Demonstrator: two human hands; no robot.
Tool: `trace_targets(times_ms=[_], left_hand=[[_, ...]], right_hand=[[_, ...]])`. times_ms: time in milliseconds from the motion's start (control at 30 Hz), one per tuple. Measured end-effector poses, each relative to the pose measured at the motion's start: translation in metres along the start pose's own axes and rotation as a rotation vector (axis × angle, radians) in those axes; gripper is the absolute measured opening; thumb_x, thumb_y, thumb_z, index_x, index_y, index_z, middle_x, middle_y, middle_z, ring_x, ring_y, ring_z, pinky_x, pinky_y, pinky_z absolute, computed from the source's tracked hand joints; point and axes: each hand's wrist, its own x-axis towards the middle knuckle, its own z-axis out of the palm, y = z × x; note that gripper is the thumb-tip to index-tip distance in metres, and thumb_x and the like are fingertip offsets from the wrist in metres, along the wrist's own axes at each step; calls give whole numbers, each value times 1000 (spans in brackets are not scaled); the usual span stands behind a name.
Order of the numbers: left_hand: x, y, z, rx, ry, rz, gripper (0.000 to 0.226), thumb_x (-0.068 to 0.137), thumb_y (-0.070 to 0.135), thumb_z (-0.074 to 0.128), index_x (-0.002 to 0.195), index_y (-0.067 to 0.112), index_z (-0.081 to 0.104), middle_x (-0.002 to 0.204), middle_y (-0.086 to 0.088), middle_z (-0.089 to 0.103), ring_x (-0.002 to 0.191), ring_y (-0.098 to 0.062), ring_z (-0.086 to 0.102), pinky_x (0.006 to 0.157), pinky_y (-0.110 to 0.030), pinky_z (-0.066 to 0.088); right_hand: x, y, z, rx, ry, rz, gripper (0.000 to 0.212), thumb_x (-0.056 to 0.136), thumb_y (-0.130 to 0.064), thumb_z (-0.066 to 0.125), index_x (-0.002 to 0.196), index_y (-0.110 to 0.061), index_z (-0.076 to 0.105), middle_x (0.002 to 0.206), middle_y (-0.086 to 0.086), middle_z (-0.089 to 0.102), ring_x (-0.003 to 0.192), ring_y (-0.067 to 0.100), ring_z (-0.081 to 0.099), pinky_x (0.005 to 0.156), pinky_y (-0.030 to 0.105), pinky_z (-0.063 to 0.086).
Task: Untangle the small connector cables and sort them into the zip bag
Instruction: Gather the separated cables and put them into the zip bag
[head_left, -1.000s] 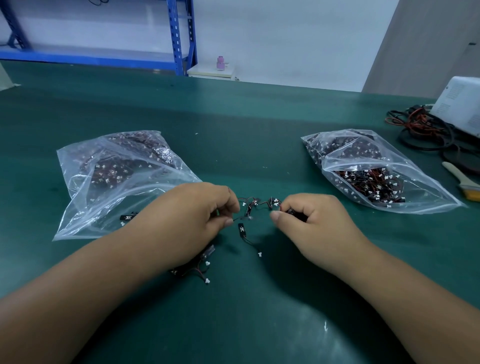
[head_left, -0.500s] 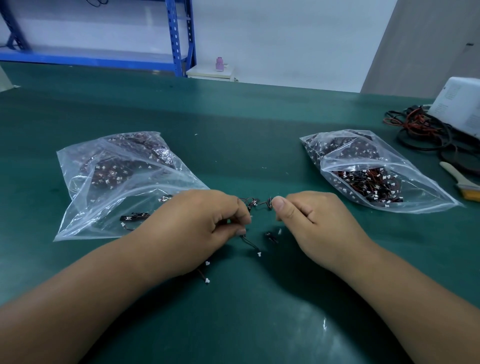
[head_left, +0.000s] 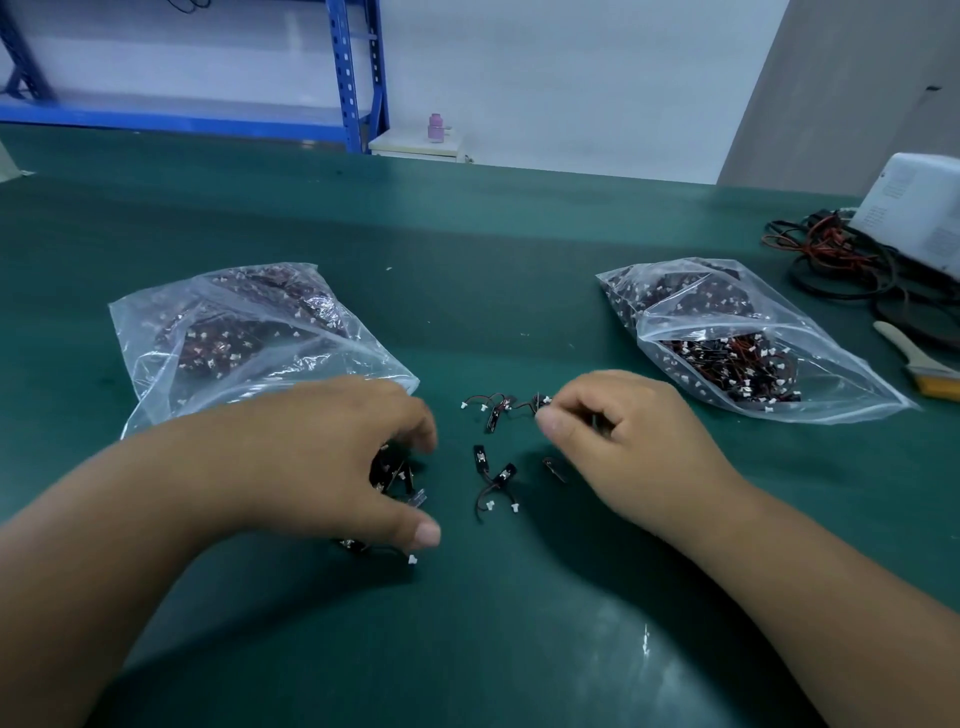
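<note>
Head: right hand (head_left: 628, 447) pinches cable (head_left: 492, 418); left hand (head_left: 322, 457) covers cable cluster (head_left: 389, 467)

Soft, even light falls from overhead, bright on the white wall (head_left: 571, 78) and duller on the green table (head_left: 467, 249), which shows a pale sheen near its front and broad, soft-edged shadows under both forearms. The left hand (head_left: 322, 457) is smeared by motion blur at its fingertips, while the right hand (head_left: 639, 447) and the connector cables (head_left: 493, 467) between them look fairly sharp. The wide lens bows the table's far edge and tilts the blue shelving (head_left: 353, 78).
</note>
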Motion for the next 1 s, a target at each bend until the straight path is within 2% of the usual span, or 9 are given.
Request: trace_targets(times_ms=[67,167,300,433,600,667,767,833,1000], left_hand=[[-1,0,0,45,-112,-27,73,47,90,55,110,55,39,110,33,42,105,9,42,91,-24,43],[2,2,2,42,-93,-31,54,60,76,67,102,50,45,101,28,46,96,9,43,85,-23,44],[4,1,5,-3,-60,-38,32,73,61,71,95,46,52,93,24,54,88,7,51,81,-26,48],[8,3,7,-54,-40,-31,20,79,52,69,91,43,57,90,20,60,83,2,56,78,-32,52],[11,4,10,-97,51,5,11,85,49,64,87,41,57,92,23,55,88,8,49,78,-22,46],[12,6,10,-137,104,6,10,87,47,64,87,40,56,90,23,57,86,7,51,73,-18,45],[14,11,9,-251,201,21,8,87,43,63,86,39,57,87,27,60,81,2,57,65,-17,45],[15,16,10,-337,281,57,7,85,42,63,87,37,59,83,21,64,78,-4,59,65,-19,45],[13,29,14,-460,389,130,9,85,28,72,87,32,64,80,14,67,78,-12,62,67,-22,47]], right_hand=[[-1,-5,-1,-57,-98,-85,10,87,-35,67,90,-28,73,85,-13,62,85,6,59,85,40,44],[-4,-13,1,-142,-246,-160,25,84,-33,61,105,-35,75,94,-14,59,94,13,57,91,38,36],[-5,-17,5,-261,-325,-181,24,91,-30,58,106,-38,75,90,-13,53,90,18,52,90,40,35],[-4,-12,5,-268,-263,-125,23,93,-21,63,107,-34,76,93,-11,57,94,21,55,92,40,35],[-2,-9,5,-200,-139,-61,18,94,-17,63,100,-28,75,94,-8,62,97,19,59,91,40,35],[-3,-11,4,-188,-96,-83,16,94,-24,60,96,-26,75,90,-6,64,93,21,60,87,41,38],[-6,-20,5,-155,-86,-134,33,92,-48,51,95,-25,75,89,-7,64,89,20,61,83,40,40],[-9,-26,9,-158,-78,-156,42,88,-59,49,99,-27,74,91,-10,65,89,18,60,83,39,40],[-10,-32,17,-59,-13,-151,33,89,-55,51,88,-28,69,82,-13,61,81,15,56,77,39,41]])
